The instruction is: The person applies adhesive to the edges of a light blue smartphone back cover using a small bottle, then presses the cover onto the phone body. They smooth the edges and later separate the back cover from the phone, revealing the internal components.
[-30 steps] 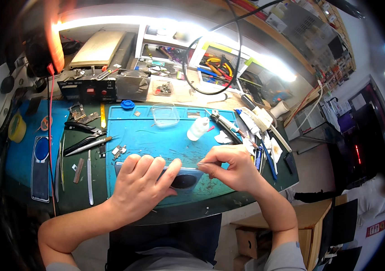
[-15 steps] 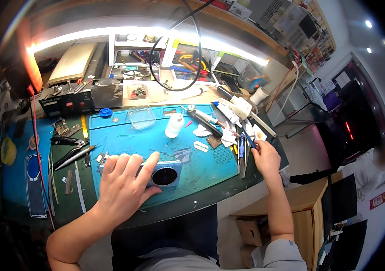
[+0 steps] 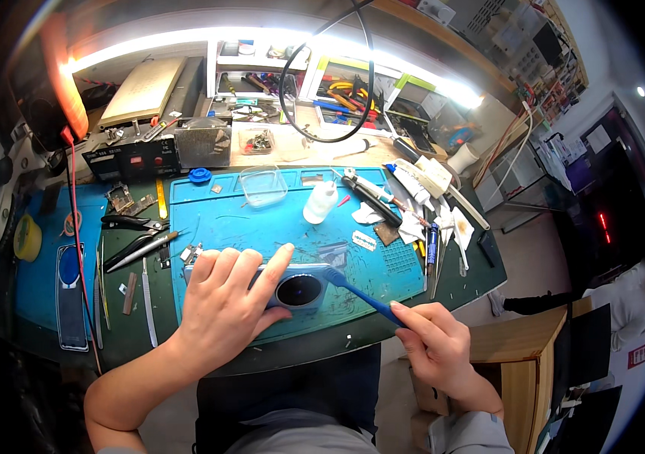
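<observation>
My left hand (image 3: 224, 306) grips a blue smartphone (image 3: 297, 290) with a large round black camera housing, holding it tilted up over the blue mat (image 3: 262, 227). Its fingers wrap over the top edge and the thumb lies below; much of the phone's left part is hidden behind them. Between the thumb and fingers of my right hand (image 3: 440, 349) is a slim blue brush (image 3: 366, 296). The brush's head meets the phone's upper right corner; whether it touches is hard to tell. A small clear bag (image 3: 331, 253) lies just behind the phone.
Behind the phone stand a white bottle (image 3: 320, 203) and a clear plastic box (image 3: 263, 187). Pliers (image 3: 132, 223) and tweezers (image 3: 148, 303) lie left. Pens, white scraps and a razor blade (image 3: 364, 240) crowd the right. A black cable (image 3: 372, 76) loops overhead.
My right hand has lifted the blue brush from the clutter at the right and brought it left to the phone. The view has shifted slightly; my left hand keeps its hold.
</observation>
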`<state>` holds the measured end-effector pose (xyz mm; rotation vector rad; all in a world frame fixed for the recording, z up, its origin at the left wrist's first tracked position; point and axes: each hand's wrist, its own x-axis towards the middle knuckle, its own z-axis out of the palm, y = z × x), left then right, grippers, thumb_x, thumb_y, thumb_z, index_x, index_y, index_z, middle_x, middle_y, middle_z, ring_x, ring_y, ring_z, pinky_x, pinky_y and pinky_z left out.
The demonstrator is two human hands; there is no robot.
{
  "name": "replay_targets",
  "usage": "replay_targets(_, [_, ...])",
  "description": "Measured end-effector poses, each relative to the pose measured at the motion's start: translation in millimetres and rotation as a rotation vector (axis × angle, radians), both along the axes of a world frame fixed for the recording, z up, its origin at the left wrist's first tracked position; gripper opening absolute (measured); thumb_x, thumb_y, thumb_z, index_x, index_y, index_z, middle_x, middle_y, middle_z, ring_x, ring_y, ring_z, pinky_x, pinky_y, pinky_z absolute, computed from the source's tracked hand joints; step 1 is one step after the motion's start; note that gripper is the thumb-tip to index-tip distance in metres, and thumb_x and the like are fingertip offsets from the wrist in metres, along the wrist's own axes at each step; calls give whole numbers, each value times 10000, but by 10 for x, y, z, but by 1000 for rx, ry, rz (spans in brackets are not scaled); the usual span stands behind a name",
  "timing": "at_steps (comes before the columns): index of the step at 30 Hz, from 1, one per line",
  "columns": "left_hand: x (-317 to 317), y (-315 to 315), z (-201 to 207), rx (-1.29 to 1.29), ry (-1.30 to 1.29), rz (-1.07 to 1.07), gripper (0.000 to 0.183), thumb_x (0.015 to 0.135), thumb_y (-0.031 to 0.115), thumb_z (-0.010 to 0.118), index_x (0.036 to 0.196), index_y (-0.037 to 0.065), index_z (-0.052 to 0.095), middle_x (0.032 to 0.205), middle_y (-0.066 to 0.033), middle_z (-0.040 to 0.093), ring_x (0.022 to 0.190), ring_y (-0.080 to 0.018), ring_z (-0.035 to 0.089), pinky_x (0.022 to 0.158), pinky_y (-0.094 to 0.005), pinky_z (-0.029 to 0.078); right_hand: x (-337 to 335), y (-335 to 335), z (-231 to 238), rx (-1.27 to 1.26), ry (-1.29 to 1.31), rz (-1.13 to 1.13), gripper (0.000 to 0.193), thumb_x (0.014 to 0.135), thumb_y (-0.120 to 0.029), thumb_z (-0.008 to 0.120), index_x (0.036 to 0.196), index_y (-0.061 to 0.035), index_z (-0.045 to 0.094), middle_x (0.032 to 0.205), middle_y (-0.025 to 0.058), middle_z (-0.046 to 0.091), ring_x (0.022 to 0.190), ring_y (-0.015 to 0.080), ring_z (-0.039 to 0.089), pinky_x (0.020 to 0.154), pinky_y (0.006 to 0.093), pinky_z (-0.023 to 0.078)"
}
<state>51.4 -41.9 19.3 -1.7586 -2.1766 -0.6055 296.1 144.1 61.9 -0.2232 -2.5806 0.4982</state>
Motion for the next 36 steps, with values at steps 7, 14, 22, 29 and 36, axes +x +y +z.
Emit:
replay_targets(7, [-10, 0, -11, -15, 4, 13, 826, 701, 435, 845, 1424, 131, 587, 1016, -38, 525, 953, -240, 515, 896, -417, 371, -62, -72, 102, 279, -18, -284, 466, 818, 34, 761, 1268, -84, 739, 882, 45, 635, 629, 187, 625, 535, 318, 499])
replay_targets(14, [1, -11, -20, -19, 2, 16, 809, 710, 443, 838, 1415, 129, 593, 1032, -40, 537, 965, -238, 521, 899, -415, 371, -82, -34, 130, 251, -106, -309, 504, 797, 41, 747, 1284, -89, 733, 890, 59, 647, 646, 204, 648, 546, 328, 516])
replay_targets(22, [-4, -14, -14, -6, 7, 13, 834, 692, 439, 849, 1421, 130, 590, 1029, -35, 530, 958, -236, 517, 902, -414, 371, -28, 183, 146, 215, 59, -397, 473, 865, 31, 695, 1317, -106, 697, 929, 74, 630, 654, 209, 626, 544, 342, 488])
replay_targets(29, [3, 1, -14, -9, 23, 9, 853, 699, 449, 844, 1441, 125, 575, 1025, -33, 525, 954, -231, 513, 905, -412, 370, 269, 1068, -492, 401, -101, -663, 374, 905, -28, 644, 1272, -80, 697, 1066, 84, 649, 917, 284, 664, 754, 398, 528])
replay_targets(36, [8, -20, -33, 8, 77, 10, 867, 695, 452, 837, 1449, 119, 568, 1029, -26, 530, 961, -219, 518, 909, -397, 366, -453, 778, -252, -137, 12, -131, 364, 928, -60, 703, 1291, -48, 676, 1157, 110, 682, 932, 242, 697, 763, 351, 552])
